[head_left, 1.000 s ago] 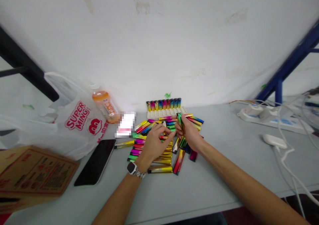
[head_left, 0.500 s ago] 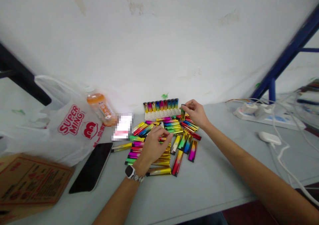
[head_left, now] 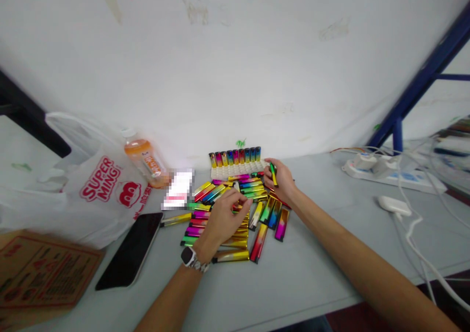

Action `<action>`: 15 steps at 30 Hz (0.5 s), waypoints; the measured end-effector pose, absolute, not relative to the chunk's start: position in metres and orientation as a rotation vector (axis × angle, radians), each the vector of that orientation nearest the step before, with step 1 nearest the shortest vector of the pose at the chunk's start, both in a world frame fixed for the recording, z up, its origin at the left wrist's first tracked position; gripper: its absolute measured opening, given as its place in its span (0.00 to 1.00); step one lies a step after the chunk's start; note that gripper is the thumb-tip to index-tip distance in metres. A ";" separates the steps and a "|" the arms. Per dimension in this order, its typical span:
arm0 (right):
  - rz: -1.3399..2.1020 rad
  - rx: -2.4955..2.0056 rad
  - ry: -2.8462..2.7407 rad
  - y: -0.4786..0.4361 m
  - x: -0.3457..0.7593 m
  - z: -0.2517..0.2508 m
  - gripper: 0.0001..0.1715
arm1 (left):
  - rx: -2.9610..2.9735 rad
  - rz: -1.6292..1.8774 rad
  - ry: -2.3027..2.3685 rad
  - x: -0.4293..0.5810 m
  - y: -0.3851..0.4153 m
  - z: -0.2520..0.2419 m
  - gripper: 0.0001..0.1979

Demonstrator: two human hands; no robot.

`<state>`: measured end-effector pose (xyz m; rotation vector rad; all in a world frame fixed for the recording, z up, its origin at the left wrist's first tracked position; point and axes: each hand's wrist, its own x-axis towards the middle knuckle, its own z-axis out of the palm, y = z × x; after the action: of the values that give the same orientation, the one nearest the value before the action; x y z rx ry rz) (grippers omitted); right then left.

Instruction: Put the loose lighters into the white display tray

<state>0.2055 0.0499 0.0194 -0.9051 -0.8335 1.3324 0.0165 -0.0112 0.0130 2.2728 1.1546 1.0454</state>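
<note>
A heap of shiny rainbow-coloured lighters (head_left: 235,209) lies on the grey table (head_left: 316,253). Behind it a white holder tray (head_left: 238,168) stands against the wall with a row of several lighters (head_left: 235,155) upright in it. My right hand (head_left: 281,180) is closed on a green-yellow lighter (head_left: 273,173) just right of the tray. My left hand (head_left: 222,219), with a watch on the wrist, rests on the heap with its fingers curled round something I cannot make out.
A black phone (head_left: 130,249) lies left of the heap. Behind it are a white plastic bag (head_left: 99,185) and an orange drink bottle (head_left: 145,160). A cardboard box (head_left: 40,268) sits at the far left. A power strip (head_left: 389,173), cables and a white charger (head_left: 394,205) lie at the right.
My right hand lifted a lighter from the heap toward the tray's right end, then drew back a little with it. My left hand stayed on the heap.
</note>
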 end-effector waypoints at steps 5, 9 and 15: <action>1.520 -0.869 -0.585 0.040 0.204 0.020 0.12 | 2.268 1.040 1.164 0.017 -0.011 0.014 0.13; 1.657 -0.782 -0.587 0.036 0.210 0.020 0.16 | 2.259 1.042 1.167 0.017 -0.010 0.014 0.14; 1.568 -0.824 -0.718 0.041 0.213 0.020 0.18 | 2.267 1.058 1.164 0.017 -0.010 0.014 0.14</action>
<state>0.2135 0.0410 0.0204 -0.8235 -0.7178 1.5679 0.0168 -0.0103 0.0142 2.2667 1.1636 1.0584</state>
